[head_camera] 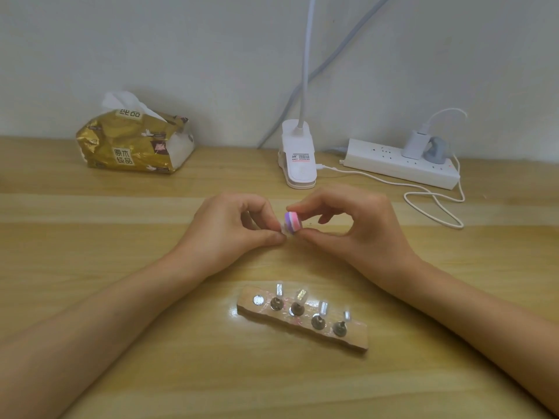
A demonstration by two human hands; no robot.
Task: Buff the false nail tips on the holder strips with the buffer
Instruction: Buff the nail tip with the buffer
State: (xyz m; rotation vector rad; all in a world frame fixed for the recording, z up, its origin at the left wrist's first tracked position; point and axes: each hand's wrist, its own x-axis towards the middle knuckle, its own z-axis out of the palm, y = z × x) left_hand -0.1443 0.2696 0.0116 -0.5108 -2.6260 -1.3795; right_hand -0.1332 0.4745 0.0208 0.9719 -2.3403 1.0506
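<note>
**BUFFER-TO-TIP CONTACT: POSITION AND CLEARANCE**

The tissue pack sits at 10 o'clock from the work point, well apart from it.

The left hand pinches a small pale piece between thumb and forefinger. This is judged to be one nail tip on its stud, but most of it is hidden.

The buffer touches that piece from 1 o'clock. Its striped end face is visible; fingers cover the rest, so its long axis cannot be told.

The right hand pinches the buffer between thumb and fingertips in a narrow grip. Both hands are equally near the contact point.

The holder strip lies at 6 o'clock from the hands, between the forearms and apart from them. Its long axis runs from 10 to 4 o'clock. It carries four mounted tips, and its left-end disc is empty.

The clip lamp stands at 12 o'clock, near the hands. The power strip and cable lie at 2 o'clock. Strokes are judged to have the most open room along the 9-to-3 line.
</note>
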